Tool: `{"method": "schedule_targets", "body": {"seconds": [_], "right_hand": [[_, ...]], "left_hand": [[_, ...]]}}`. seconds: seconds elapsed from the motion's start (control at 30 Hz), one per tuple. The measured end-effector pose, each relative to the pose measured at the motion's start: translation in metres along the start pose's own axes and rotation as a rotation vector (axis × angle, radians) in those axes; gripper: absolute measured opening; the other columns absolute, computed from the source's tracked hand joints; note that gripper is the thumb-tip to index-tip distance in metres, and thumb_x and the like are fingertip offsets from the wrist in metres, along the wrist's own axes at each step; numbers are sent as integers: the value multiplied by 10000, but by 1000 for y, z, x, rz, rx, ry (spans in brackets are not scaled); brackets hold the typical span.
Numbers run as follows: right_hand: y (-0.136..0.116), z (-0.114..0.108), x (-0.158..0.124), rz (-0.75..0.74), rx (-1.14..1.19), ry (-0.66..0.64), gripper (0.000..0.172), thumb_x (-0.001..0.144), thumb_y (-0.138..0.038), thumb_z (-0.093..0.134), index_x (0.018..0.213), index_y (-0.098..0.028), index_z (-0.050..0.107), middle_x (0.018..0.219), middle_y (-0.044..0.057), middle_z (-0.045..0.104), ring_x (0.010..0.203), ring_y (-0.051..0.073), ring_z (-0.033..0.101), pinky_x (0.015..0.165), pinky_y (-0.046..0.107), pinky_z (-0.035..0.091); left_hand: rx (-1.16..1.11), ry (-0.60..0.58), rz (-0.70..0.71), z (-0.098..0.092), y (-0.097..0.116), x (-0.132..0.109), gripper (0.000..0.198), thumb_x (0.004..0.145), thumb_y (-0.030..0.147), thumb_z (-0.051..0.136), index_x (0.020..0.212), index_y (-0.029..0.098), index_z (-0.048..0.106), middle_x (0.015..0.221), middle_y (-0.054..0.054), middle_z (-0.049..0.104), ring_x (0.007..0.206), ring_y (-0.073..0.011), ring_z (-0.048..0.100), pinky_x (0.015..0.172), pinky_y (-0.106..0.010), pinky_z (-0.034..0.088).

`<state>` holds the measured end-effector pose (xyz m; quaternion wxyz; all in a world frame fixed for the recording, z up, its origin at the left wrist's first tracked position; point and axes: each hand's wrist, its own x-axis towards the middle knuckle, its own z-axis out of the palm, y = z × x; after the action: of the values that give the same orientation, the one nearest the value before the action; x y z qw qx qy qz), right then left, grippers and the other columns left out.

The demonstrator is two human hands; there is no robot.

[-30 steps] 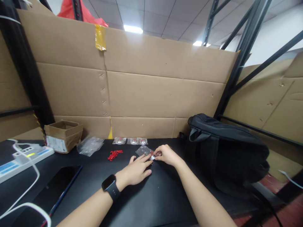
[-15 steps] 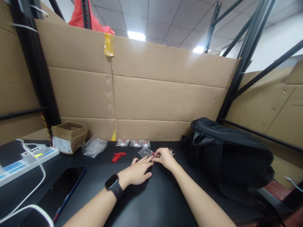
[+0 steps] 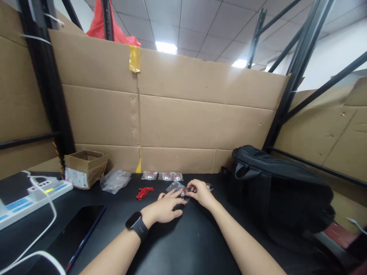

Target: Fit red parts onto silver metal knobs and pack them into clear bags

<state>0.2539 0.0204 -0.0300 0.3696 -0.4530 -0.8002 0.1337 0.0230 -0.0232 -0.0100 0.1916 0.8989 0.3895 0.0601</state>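
Observation:
My left hand [image 3: 166, 206], with a dark smartwatch [image 3: 137, 224] on its wrist, lies with fingers stretched out. Its fingertips rest on a small clear plastic bag [image 3: 174, 186] on the black table. A small red and shiny piece [image 3: 184, 193] shows at the bag, between the two hands. At the bag's right side, my right hand [image 3: 203, 194] is closed in a pinch on its edge; the fingertips partly hide the grip. A shiny round object [image 3: 210, 187] sits just behind the right hand, partly covered. Left of the bag lies a bunch of red cords [image 3: 145, 193].
Several bagged round items [image 3: 170, 176] line the back by the cardboard wall [image 3: 183, 126]. Crumpled clear bags [image 3: 115, 181] and a small carton [image 3: 86, 168] stand left. A power strip [image 3: 34, 198] and tablet [image 3: 77, 233] lie nearer; a black backpack [image 3: 283, 194] stands right.
My right hand's fingertips have shifted slightly right, away from the left fingers, and more of the red and shiny piece shows between the hands. The view has tilted a little.

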Motion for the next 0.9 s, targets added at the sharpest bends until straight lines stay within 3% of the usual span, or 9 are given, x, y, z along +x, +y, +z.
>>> {"method": "schedule_targets", "body": {"seconds": [0.23, 0.37, 0.53, 0.63, 0.7, 0.8, 0.9], "right_hand": [[-15, 7, 0, 32, -238, 68, 275, 724, -309, 802, 893, -222, 604, 876, -9, 617, 763, 154, 567, 677, 253, 412], [-19, 8, -2, 14, -213, 24, 276, 746, -250, 775, 958, -239, 598, 925, -10, 620, 792, 149, 572, 700, 244, 418], [-21, 12, -2, 51, -188, 82, 258, 756, -249, 759, 959, -222, 601, 943, 9, 619, 777, 148, 570, 699, 253, 430], [-18, 6, -1, 6, -14, -38, 358, 706, -256, 802, 1011, -215, 619, 1007, 23, 624, 752, 133, 583, 695, 250, 460], [-13, -3, 1, -19, 135, -123, 299, 774, -292, 754, 1033, -205, 632, 1007, 30, 635, 740, 126, 605, 688, 245, 479], [-2, -18, 1, 23, 217, -84, 151, 920, -277, 565, 1007, -184, 648, 928, 31, 643, 703, 117, 617, 672, 244, 486], [6, -21, 0, 9, 154, -43, 239, 801, -219, 714, 1034, -196, 668, 991, 32, 635, 703, 111, 600, 673, 242, 484]], "left_hand": [[56, 16, 16, -6, 0, -3, 438, 896, 406, 547, 1323, 498, 557, 1650, 62, 158, 1514, -359, 89, 1132, -669, 140], [80, 28, -24, -7, -1, -5, 450, 869, 379, 585, 1288, 541, 572, 1650, 90, 156, 1509, -383, 85, 1133, -668, 136], [53, 12, 12, -12, -3, -6, 402, 850, 371, 614, 1222, 522, 628, 1618, 79, 267, 1495, -376, 154, 1138, -646, 156], [22, 120, 27, -18, -6, -8, 276, 851, 314, 589, 1085, 411, 699, 1537, 52, 416, 1451, -350, 275, 1139, -587, 225], [-26, 209, 42, -21, -8, -8, 343, 808, 199, 564, 1104, 347, 654, 1447, 9, 512, 1367, -290, 409, 1111, -481, 320], [-77, 315, 37, -20, -8, -6, 588, 699, 83, 552, 1247, 293, 519, 1314, -46, 593, 1223, -236, 531, 1019, -362, 398], [-18, 420, -25, -13, -9, -1, 492, 723, 127, 596, 1192, 264, 537, 1197, -55, 637, 1147, -248, 560, 949, -353, 400]]}}
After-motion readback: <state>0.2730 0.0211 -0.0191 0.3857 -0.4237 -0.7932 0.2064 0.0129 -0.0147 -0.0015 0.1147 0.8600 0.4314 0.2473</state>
